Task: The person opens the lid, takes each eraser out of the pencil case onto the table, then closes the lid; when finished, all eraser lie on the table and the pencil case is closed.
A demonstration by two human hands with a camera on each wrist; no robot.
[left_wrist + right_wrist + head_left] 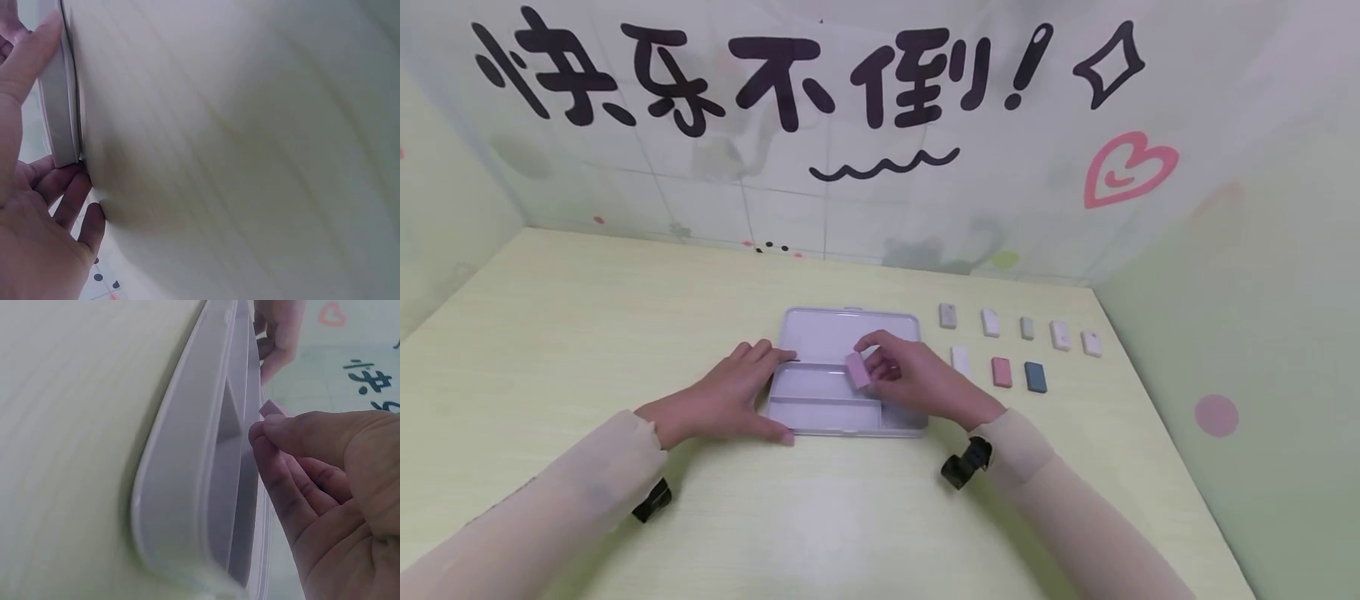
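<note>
A pale lilac hinged case [850, 432] lies opened flat on the table, its lid [820, 329] to the back and a divided tray [823, 414] to the front. My left hand [733, 396] holds the tray's left end, thumb at the front edge and fingers by the hinge side. In the left wrist view, that thumb [37, 56] lies along the case wall [59, 112]. Between thumb and fingertips, my right hand [910, 371] pinches a small pink rectangular block [857, 371], tilted over the tray. Only one end of the block [270, 409] shows in the right wrist view.
Right of the case, small blocks lie in two rows on the table [850, 517]. The back row has several grey and whitish ones, including a grey block [948, 315]. In front are a white block [959, 360], a red block [1002, 372] and a blue block [1035, 377]. Walls border the table.
</note>
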